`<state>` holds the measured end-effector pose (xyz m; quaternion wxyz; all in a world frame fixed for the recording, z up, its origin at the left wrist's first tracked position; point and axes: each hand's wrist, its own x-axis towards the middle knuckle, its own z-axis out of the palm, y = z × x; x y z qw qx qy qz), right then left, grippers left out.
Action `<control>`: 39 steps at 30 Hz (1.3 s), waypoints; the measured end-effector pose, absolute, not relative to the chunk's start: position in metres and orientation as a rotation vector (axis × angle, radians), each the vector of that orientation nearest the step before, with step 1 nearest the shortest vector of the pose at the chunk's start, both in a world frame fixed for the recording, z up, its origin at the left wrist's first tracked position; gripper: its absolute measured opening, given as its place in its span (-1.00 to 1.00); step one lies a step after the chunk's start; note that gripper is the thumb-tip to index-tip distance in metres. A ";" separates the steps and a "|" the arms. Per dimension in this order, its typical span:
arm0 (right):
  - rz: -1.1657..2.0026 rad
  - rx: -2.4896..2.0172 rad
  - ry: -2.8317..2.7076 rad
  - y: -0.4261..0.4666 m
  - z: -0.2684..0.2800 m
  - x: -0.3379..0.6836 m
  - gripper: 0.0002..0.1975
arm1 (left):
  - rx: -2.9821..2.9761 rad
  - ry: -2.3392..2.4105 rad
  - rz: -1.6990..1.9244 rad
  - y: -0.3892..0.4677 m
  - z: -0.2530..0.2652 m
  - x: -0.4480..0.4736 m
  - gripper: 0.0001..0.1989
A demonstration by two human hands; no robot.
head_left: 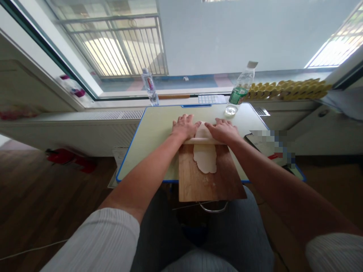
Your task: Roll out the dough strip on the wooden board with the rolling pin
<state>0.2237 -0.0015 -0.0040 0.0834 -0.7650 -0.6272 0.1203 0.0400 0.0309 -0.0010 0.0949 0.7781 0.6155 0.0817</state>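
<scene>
A flat, elongated sheet of dough (205, 158) lies on a wooden cutting board (188, 181). Across the dough runs a pale rolling pin (202, 141). My left hand (184, 126) is beyond the pin's left part, its fingers stretched out and spread. On the other side my right hand (223, 130) lies with fingers extended, its wrist over the pin's right end. The thumbs point toward each other beside the far part of the dough. Both palms face down, so their contact with the pin, dough or board is hidden.
The board overhangs the near edge of a blue-rimmed table (155, 130). A green-labelled bottle (238, 94) stands at its back right; another bottle (150, 87) is at back left. A dark-edged flat item (255, 143) lies right. A red fire extinguisher (70, 158) is on the floor.
</scene>
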 end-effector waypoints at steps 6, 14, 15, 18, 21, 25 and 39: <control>0.364 -2.298 -1.864 -0.019 -0.001 0.220 -0.09 | 2.323 1.792 0.195 0.020 -0.004 0.036 -0.27; 0.291 -2.286 -1.871 -0.062 0.004 0.210 -0.15 | 2.309 1.815 0.204 -0.006 -0.004 0.030 -0.31; 0.271 -2.281 -1.879 -0.069 0.003 0.208 -0.17 | 2.317 1.814 0.200 -0.013 -0.004 0.029 -0.31; 0.167 -2.260 -1.898 -0.088 0.001 0.204 -0.21 | 2.324 1.826 0.193 -0.037 -0.002 0.025 -0.32; 0.072 -2.244 -1.922 -0.104 0.000 0.200 -0.25 | 2.341 1.840 0.220 -0.059 -0.002 0.022 -0.33; 0.049 -2.234 -1.960 -0.108 -0.001 0.201 -0.28 | 2.344 1.833 0.233 -0.066 -0.002 0.021 -0.33; 0.308 -2.243 -1.866 -0.020 0.002 0.216 -0.12 | 2.299 1.855 0.272 0.020 -0.003 0.034 -0.40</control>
